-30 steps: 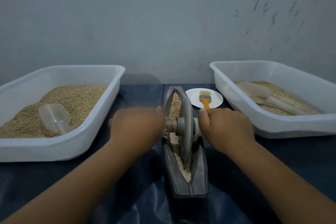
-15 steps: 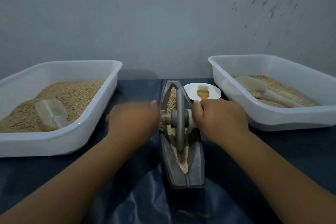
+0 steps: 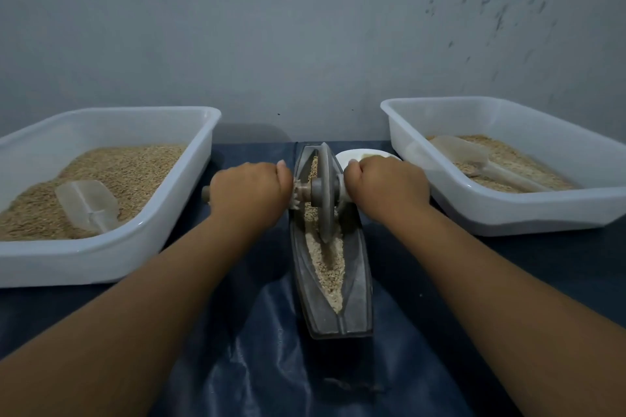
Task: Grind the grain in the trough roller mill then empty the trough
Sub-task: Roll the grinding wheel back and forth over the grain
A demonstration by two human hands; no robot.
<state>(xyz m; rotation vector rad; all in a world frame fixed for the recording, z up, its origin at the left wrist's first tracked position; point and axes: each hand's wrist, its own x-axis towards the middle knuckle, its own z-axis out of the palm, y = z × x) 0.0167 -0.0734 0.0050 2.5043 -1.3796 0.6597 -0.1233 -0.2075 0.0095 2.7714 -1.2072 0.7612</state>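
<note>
We judge the grinding only partly done: the grain (image 3: 326,266) in the trough (image 3: 356,284) looks coarse and whole, and emptying has not begun. The trough lies lengthwise on the dark cloth (image 3: 257,349) between the two tubs, and the roller wheel (image 3: 325,193) stands upright towards its far end. Our left hand (image 3: 249,189) is curled round the axle handle on the left of the wheel, and our right hand (image 3: 386,184) grips the handle on the right. The left tub (image 3: 142,240) holds a deep bed of grain with a clear scoop (image 3: 87,205) half sunk in it. The right tub (image 3: 508,217) holds a shallower layer and a second scoop (image 3: 474,161). A small white plate (image 3: 349,155) sits just beyond the right hand.
</note>
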